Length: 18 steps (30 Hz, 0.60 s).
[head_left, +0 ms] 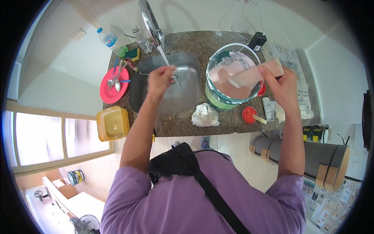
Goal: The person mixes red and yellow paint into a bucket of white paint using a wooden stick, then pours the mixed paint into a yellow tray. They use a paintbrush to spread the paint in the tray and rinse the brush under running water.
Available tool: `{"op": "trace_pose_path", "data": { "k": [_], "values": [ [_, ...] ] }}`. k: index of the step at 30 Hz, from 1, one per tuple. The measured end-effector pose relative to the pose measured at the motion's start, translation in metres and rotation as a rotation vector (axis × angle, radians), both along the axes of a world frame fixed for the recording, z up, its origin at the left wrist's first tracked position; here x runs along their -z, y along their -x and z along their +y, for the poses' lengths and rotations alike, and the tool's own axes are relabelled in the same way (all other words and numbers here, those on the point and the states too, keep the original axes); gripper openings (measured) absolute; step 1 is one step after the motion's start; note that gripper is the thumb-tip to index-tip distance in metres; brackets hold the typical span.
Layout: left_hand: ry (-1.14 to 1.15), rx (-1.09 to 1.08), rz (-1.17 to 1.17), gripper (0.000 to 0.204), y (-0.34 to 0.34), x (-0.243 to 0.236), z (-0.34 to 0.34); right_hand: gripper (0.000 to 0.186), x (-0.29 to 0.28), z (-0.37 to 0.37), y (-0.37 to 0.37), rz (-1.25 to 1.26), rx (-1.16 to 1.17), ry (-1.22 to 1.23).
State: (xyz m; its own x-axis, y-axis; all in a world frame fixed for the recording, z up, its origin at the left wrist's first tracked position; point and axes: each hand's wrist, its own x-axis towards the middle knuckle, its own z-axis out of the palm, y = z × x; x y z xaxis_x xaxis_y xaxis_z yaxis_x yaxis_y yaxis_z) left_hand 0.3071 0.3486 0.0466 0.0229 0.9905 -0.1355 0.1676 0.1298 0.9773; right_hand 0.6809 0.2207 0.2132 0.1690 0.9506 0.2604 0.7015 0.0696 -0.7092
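purple shirt (175,201) foremost; right hand (283,85) grips a flat, pale-pink slab (251,75) over bucket (219,98); left hand (159,82) curled, contents unclear.

The right hand (286,84) holds one flat pinkish piece (251,76) over the paint bucket (222,102); the left hand (159,80) is above the metal sink (187,95), near running water (163,56).

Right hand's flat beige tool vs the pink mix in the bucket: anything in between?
Nothing visible between the flat beige tool and the pink mix. Only the white handle of the bucket is close: the tool crosses its right side in this view; can't tell contact.
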Motion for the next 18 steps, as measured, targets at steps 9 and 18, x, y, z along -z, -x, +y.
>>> {"op": "trace_pose_path", "data": {
  "k": [9,18],
  "values": [
    [-0.379,-0.366,0.159,0.034,0.046,0.033,0.147,0.048,0.060,0.045,-0.030,0.427,-0.050,0.097],
    [-0.545,-0.223,0.683,0.039,0.048,-0.002,0.172,0.050,0.046,0.061,-0.019,0.133,-0.039,0.330]
  ]
}}
